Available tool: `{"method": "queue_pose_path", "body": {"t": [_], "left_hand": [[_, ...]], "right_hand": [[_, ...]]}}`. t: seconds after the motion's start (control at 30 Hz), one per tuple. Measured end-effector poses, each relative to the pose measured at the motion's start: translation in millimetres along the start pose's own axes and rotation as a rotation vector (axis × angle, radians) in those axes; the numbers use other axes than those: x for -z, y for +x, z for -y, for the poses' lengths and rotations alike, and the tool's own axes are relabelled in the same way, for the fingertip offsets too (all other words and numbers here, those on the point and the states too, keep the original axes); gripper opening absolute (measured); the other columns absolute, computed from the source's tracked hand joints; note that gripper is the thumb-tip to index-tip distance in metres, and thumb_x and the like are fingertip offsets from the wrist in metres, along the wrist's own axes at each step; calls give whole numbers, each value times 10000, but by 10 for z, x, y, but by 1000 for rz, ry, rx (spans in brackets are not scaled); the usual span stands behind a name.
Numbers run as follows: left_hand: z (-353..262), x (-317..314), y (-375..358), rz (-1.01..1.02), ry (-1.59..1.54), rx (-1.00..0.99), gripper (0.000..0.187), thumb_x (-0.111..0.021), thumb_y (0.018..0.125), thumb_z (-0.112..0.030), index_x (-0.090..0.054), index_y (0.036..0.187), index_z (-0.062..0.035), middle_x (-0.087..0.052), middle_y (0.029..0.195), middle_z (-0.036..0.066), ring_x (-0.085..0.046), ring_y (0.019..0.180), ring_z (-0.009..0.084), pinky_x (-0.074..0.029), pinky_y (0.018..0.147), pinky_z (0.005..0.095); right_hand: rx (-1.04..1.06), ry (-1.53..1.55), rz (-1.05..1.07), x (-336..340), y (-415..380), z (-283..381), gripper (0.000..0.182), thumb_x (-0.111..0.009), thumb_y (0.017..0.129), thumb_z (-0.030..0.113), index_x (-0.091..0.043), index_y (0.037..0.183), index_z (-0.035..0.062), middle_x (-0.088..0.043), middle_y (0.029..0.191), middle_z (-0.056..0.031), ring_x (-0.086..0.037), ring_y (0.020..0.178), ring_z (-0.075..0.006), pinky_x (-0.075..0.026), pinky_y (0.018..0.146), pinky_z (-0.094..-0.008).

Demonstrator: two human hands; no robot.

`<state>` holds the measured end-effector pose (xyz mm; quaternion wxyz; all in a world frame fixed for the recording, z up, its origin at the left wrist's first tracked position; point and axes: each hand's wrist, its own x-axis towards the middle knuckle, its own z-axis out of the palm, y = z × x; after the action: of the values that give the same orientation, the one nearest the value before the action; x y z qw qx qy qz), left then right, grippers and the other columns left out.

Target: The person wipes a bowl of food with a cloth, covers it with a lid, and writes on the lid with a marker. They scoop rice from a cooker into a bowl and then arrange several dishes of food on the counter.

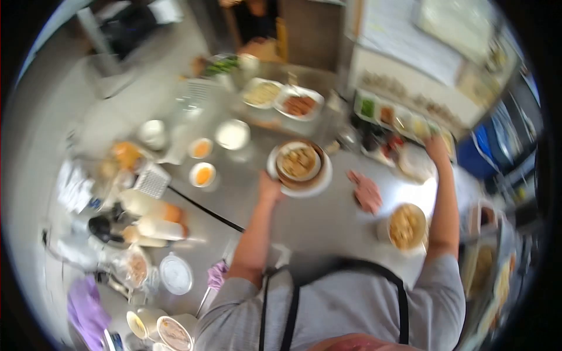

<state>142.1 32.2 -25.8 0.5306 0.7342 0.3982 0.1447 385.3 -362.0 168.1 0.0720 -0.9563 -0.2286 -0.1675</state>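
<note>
My left hand (pixel 270 189) is closed on the near left rim of a white plate (pixel 319 186). On that plate stands a brown bowl (pixel 300 182) with a white inner rim, filled with pale yellowish chunks of food (pixel 297 162). My right hand (pixel 434 146) reaches to the far right, at the end of a row of small ingredient containers (pixel 404 121); its fingers are blurred and I cannot make out what they touch. Between my arms lie a pinkish cloth (pixel 367 193) and a tub of pale yellow pieces (pixel 407 227).
White dishes of shredded food (pixel 261 93) and reddish chopped food (pixel 300 105) stand at the back. Two cups with orange contents (pixel 202 174) and a white bowl (pixel 232 134) are left of the plate. Squeeze bottles (pixel 161 228), a grater (pixel 153 180) and tubs (pixel 174 333) crowd the left.
</note>
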Motion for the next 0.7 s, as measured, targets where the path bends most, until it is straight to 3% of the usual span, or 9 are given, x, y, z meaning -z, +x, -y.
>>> {"method": "queue_pose_path", "body": {"t": [0.03, 0.17, 0.27, 0.37, 0.4, 0.47, 0.53, 0.6, 0.7], "left_hand": [[138, -22, 36, -37, -7, -26, 370, -484, 729, -35, -320, 1058, 8, -553, 712, 168, -547, 439, 228, -434, 316, 292], [323, 116, 262, 62, 66, 65, 433, -473, 756, -90, -232, 1100, 17, -549, 704, 173, -553, 445, 235, -451, 322, 303], [-237, 573, 86, 220, 338, -95, 445, -450, 788, -172, -227, 1119, 25, -551, 663, 168, -551, 434, 227, -451, 335, 307], [-1338, 1598, 432, 146, 224, -26, 302, -503, 738, -167, -491, 952, 45, -562, 579, 146, -555, 431, 218, -456, 383, 305], [-1736, 2029, 529, 192, 161, -212, 445, -505, 765, -233, -378, 1117, 7, -563, 619, 154, -563, 487, 198, -451, 424, 310], [-2583, 2629, 584, -292, 349, -432, 417, -515, 745, -215, -402, 1084, -1, -576, 727, 126, -552, 557, 186, -450, 479, 308], [-3293, 3234, 688, -571, 94, -682, 401, -544, 722, -174, -441, 1081, -27, -544, 769, 61, -525, 586, 133, -439, 477, 264], [-3933, 3753, 563, -611, -100, -763, 326, -533, 744, -183, -463, 1028, -39, -516, 704, 22, -493, 544, 113, -410, 433, 254], [-4478, 4328, 554, -789, -404, -924, 416, -618, 685, -164, -505, 1050, -1, -551, 973, 89, -518, 868, 166, -416, 723, 281]], "right_hand": [[98, -77, -68, -197, -8, -180, 223, -436, 761, 192, -579, 765, 21, -559, 753, -194, -531, 692, -336, -414, 635, -434], [-230, -103, 143, -500, 61, -94, 245, -445, 757, 217, -561, 746, 2, -569, 796, -206, -557, 764, -342, -445, 670, -414], [-169, -107, 181, -541, 121, 113, 242, -484, 743, 230, -565, 777, 4, -572, 801, -200, -559, 774, -339, -446, 680, -418], [-206, -66, 237, -658, 200, 233, 266, -507, 728, 253, -566, 802, 4, -575, 810, -194, -560, 787, -340, -447, 697, -414], [-239, -45, 257, -693, 223, 261, 277, -511, 723, 261, -566, 809, 4, -576, 812, -190, -560, 792, -341, -447, 704, -411], [-306, -32, 301, -582, 235, 410, 293, -513, 713, 272, -562, 818, 3, -578, 809, -182, -559, 799, -338, -446, 706, -411], [-331, -55, 272, -484, 246, 471, 304, -513, 703, 283, -561, 818, 6, -578, 807, -178, -558, 806, -334, -444, 703, -412], [-313, -120, 169, -432, 223, 443, 309, -511, 694, 295, -562, 809, 13, -576, 805, -181, -557, 811, -327, -441, 697, -416], [-264, -38, 134, -267, 246, 365, 271, -544, 691, 300, -550, 758, 37, -569, 795, -171, -552, 752, -330, -435, 654, -404]]}}
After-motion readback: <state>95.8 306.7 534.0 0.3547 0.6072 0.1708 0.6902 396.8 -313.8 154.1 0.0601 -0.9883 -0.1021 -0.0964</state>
